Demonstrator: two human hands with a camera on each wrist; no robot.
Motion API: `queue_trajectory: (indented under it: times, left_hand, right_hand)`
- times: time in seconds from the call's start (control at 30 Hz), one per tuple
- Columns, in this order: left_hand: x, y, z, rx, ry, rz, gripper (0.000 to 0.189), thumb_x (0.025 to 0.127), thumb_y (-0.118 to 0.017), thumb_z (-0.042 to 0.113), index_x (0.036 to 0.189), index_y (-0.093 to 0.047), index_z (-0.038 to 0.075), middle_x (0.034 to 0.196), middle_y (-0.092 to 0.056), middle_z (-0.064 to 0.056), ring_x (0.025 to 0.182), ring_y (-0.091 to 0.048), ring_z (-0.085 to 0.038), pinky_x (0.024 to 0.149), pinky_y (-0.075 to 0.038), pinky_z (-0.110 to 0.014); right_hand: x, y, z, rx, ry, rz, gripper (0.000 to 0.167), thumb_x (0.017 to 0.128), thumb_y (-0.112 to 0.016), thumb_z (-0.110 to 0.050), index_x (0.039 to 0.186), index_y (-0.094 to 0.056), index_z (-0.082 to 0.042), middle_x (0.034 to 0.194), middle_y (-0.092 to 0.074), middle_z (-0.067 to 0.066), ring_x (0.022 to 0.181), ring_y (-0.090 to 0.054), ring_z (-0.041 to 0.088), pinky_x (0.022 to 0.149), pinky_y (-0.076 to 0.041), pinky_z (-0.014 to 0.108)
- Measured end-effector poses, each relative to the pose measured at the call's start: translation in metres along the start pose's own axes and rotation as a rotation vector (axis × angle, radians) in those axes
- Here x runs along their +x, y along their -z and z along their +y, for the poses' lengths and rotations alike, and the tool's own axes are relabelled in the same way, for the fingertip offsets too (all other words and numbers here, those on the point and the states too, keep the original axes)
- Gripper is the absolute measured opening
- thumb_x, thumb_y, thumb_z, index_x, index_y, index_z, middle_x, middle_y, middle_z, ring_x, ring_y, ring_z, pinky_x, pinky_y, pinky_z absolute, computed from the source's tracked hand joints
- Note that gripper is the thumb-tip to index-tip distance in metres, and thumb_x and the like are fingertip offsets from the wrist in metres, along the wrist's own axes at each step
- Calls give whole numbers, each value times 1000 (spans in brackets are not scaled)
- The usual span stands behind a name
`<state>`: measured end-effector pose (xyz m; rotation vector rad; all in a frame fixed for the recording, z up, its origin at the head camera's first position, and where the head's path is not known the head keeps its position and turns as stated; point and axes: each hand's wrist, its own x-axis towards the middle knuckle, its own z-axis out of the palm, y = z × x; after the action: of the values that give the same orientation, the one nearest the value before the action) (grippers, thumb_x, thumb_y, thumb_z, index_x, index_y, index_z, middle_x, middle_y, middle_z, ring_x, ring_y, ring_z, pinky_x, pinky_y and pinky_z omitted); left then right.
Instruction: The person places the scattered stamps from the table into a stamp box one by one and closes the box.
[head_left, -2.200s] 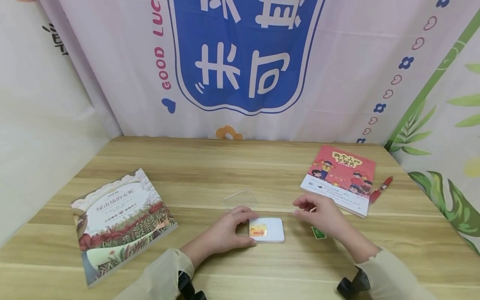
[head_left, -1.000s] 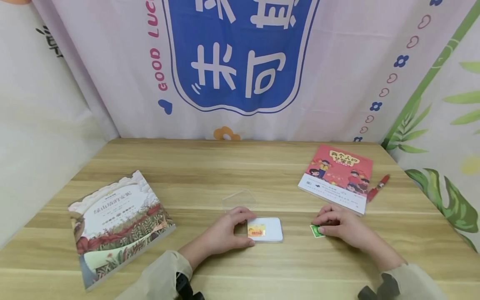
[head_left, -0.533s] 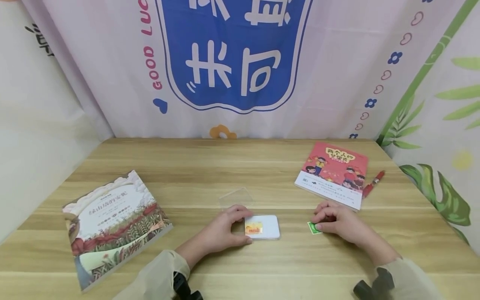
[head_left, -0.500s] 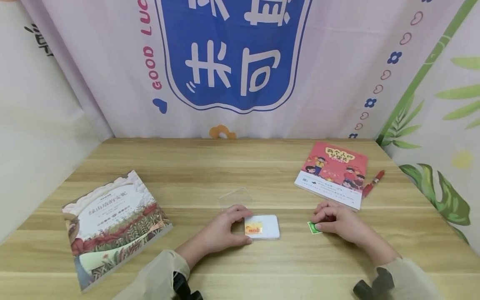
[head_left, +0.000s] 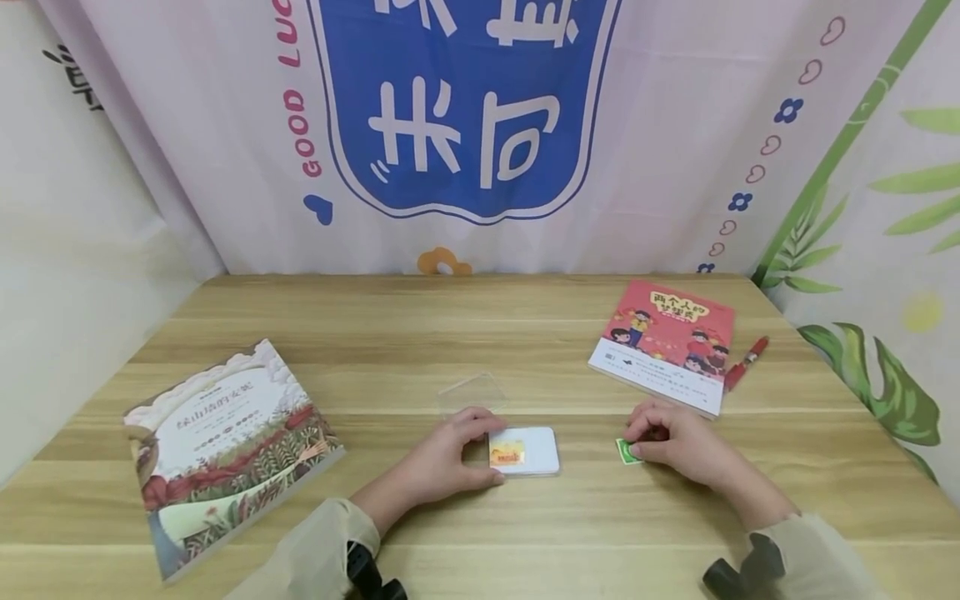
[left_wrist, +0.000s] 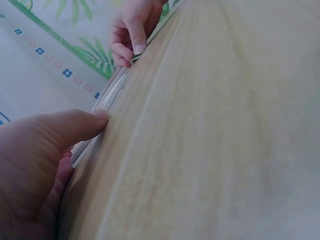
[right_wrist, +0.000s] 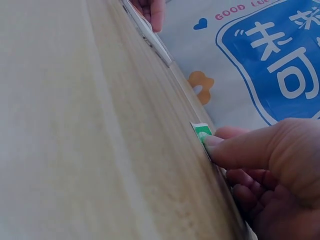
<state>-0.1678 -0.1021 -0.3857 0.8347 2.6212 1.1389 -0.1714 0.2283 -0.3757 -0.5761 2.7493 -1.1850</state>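
Observation:
My left hand (head_left: 453,460) grips the left end of a flat white case (head_left: 543,450) with rounded corners, thumb at the near edge and fingers at the far one. A small yellow and orange picture (head_left: 507,452) shows on the case's left half. To the right, my right hand (head_left: 678,443) pinches a small green card with a pale border (head_left: 626,452) between thumb and fingers, close over the table. The right wrist view has the thumb (right_wrist: 240,150) over the green card (right_wrist: 201,131), part of which is hidden.
A clear plastic piece (head_left: 474,392) lies just behind the left hand. One illustrated book (head_left: 232,442) rests at the left. At the back right is a red and white book (head_left: 663,346), with a red pen (head_left: 746,362) beside it. Printed cloth hangs behind the table.
My right hand moved from above the green card to its right side and took it between thumb and fingers. My left hand stays on the white case. The head view shifted slightly.

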Motion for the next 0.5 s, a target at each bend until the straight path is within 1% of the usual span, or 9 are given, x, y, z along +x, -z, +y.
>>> queue_trajectory:
  times: [0.2, 0.37, 0.5]
  left_hand:
    - [0, 1, -1, 26, -1, 2, 54, 76, -76, 26, 125, -57, 12, 124, -50, 1, 107, -50, -14, 93, -43, -35]
    - [0, 1, -1, 31, 5, 10, 53, 76, -76, 26, 124, -58, 12, 123, -51, 3, 105, -50, -13, 92, -43, -34]
    - [-1, 0, -1, 26, 1, 5, 53, 76, -76, 26, 124, -58, 13, 123, -51, 3, 105, -50, -13, 92, -42, -33]
  right_hand:
    - [3, 1, -4, 19, 37, -41, 10, 80, -69, -4, 79, -61, -11, 82, -57, 2, 74, -48, 7, 63, -43, 20]
    - [4, 3, -7, 17, 19, -75, 7, 82, -68, -9, 82, -61, -6, 76, -55, 1, 68, -48, 7, 59, -42, 21]
    - [4, 3, -7, 22, -27, -77, 7, 83, -68, -10, 83, -62, -6, 75, -55, 1, 68, -48, 9, 59, -42, 21]
